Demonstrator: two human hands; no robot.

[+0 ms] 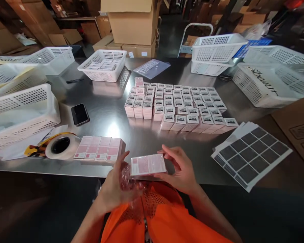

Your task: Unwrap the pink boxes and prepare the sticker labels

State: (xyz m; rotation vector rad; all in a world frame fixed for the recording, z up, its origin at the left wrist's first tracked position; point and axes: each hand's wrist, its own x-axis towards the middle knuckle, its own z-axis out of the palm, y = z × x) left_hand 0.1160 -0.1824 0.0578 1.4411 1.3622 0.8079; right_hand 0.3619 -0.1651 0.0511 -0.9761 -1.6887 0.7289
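Worktop [103,118], front edge: right hand [183,170] pinches pink pack [148,164]; left hand [111,187], fingers apart around film [126,174]. Likely film-handling; next needs steady pinch.

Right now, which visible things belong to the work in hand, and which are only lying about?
Likely in the work:
pink pack in the right hand
clear film at the left hand
four lined-up boxes
barcoded boxes

Probably lying about:
phone
pen

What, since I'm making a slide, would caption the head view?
Right hand holding a box, left hand with clear film, barcoded boxes in rows beyond.
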